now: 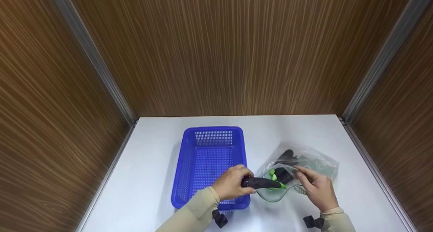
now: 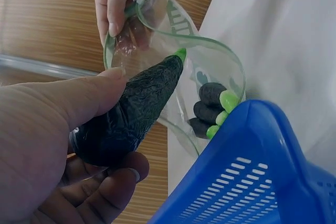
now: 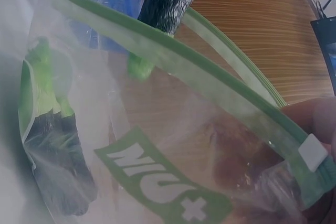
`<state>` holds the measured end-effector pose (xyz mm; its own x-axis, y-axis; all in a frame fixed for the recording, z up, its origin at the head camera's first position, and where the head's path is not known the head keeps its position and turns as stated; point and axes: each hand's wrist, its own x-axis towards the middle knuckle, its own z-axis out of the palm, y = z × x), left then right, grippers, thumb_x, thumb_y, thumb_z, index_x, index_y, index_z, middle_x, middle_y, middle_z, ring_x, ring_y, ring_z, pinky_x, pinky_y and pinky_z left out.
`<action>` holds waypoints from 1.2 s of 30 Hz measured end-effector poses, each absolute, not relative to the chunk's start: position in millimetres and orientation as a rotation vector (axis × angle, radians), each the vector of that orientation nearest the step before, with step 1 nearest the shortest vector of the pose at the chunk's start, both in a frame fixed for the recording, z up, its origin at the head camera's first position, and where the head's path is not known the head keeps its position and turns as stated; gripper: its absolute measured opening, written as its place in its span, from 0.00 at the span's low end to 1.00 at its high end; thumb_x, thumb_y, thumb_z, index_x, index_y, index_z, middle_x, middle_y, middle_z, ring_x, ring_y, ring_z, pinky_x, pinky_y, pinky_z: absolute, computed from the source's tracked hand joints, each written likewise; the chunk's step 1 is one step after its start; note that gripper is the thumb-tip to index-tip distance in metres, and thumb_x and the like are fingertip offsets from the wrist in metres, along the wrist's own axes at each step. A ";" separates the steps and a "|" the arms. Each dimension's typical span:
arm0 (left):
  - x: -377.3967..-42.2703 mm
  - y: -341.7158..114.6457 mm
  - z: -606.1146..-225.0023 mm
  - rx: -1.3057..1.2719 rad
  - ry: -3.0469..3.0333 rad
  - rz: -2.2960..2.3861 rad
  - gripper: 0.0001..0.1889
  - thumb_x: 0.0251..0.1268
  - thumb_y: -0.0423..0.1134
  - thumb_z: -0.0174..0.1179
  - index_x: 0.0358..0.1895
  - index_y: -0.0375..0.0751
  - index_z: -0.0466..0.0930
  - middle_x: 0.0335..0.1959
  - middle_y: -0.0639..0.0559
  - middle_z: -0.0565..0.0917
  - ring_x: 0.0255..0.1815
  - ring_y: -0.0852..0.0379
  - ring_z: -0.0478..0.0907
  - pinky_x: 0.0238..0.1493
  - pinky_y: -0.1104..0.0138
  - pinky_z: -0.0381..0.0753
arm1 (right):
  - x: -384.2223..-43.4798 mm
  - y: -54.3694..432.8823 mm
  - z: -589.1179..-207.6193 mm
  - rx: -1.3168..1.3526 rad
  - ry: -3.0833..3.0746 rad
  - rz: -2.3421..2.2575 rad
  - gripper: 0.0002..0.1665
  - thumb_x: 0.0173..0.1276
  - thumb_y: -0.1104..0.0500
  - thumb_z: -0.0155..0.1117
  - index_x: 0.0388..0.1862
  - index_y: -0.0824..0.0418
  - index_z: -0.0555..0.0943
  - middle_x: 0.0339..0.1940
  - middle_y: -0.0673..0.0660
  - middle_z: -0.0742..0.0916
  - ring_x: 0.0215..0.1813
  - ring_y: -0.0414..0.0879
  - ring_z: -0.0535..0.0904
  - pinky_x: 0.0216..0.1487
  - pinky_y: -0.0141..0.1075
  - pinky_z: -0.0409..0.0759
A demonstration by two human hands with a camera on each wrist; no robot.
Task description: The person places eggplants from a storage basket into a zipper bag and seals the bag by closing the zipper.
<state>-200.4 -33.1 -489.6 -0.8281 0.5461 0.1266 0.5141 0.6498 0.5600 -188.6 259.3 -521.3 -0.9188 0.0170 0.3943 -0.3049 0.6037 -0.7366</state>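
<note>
My left hand [image 1: 232, 183] grips a dark eggplant [image 1: 261, 183] by its thick end, its green tip pointing right. The tip is at the mouth of a clear zip bag [image 1: 323, 162], seen through the bag's wall in the right wrist view. My right hand [image 1: 317, 188] pinches the bag's green-edged rim near the white slider [image 3: 312, 152], and the mouth gapes wide. Inside the bag lie several more dark eggplants [image 2: 207, 111] with green ends. Plastic folds partly hide them.
A blue perforated basket [image 1: 179, 171] stands left of the bag, and my left forearm passes over its near right corner. The white table [image 1: 149, 151] is bordered by wood-patterned panels [image 1: 236, 56] at the back and sides.
</note>
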 end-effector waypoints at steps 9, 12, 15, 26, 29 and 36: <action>-196.6 -18.2 -492.0 0.872 2.809 0.948 0.20 0.51 0.47 0.73 0.46 0.45 0.82 0.38 0.59 0.78 0.39 0.66 0.73 0.46 0.73 0.74 | -189.3 259.0 -521.0 0.225 -2.486 1.215 0.10 0.66 0.63 0.65 0.45 0.59 0.86 0.36 0.52 0.89 0.30 0.34 0.81 0.30 0.20 0.73; -195.1 -13.9 -493.3 0.884 2.815 0.955 0.19 0.51 0.46 0.72 0.47 0.45 0.82 0.39 0.58 0.78 0.40 0.66 0.73 0.46 0.74 0.74 | -189.4 258.7 -521.0 0.226 -2.487 1.216 0.10 0.66 0.62 0.65 0.46 0.58 0.86 0.36 0.52 0.89 0.30 0.34 0.81 0.30 0.20 0.73; -193.6 -10.2 -495.0 0.899 2.823 0.955 0.19 0.53 0.45 0.70 0.48 0.45 0.82 0.39 0.58 0.79 0.40 0.66 0.73 0.45 0.74 0.73 | -189.6 258.3 -520.9 0.232 -2.482 1.238 0.10 0.67 0.62 0.64 0.46 0.57 0.86 0.36 0.52 0.89 0.32 0.34 0.82 0.32 0.20 0.74; -187.4 3.2 -500.6 0.955 2.835 0.950 0.19 0.55 0.42 0.66 0.51 0.45 0.81 0.42 0.58 0.82 0.42 0.66 0.75 0.48 0.74 0.73 | -190.8 256.3 -519.8 0.250 -2.476 1.265 0.11 0.67 0.63 0.64 0.46 0.59 0.86 0.35 0.52 0.89 0.32 0.36 0.84 0.31 0.20 0.75; -186.0 7.0 -502.0 0.951 2.834 0.938 0.19 0.56 0.42 0.66 0.52 0.45 0.81 0.42 0.58 0.82 0.43 0.66 0.75 0.48 0.75 0.73 | -191.0 255.9 -519.5 0.247 -2.480 1.257 0.11 0.66 0.63 0.64 0.46 0.58 0.86 0.35 0.51 0.89 0.32 0.35 0.83 0.30 0.21 0.75; -184.3 16.6 -505.6 0.885 2.821 0.887 0.20 0.58 0.44 0.66 0.55 0.48 0.80 0.45 0.58 0.81 0.44 0.66 0.75 0.49 0.75 0.72 | -191.6 255.2 -519.0 0.232 -2.480 1.255 0.10 0.66 0.62 0.65 0.46 0.58 0.86 0.35 0.51 0.89 0.31 0.35 0.83 0.29 0.21 0.75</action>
<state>-184.3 16.6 -505.6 -0.8342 0.5394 0.1148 0.5080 0.6705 0.5407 -191.6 255.2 -519.0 -0.9249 0.0120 0.3799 -0.2990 0.5941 -0.7468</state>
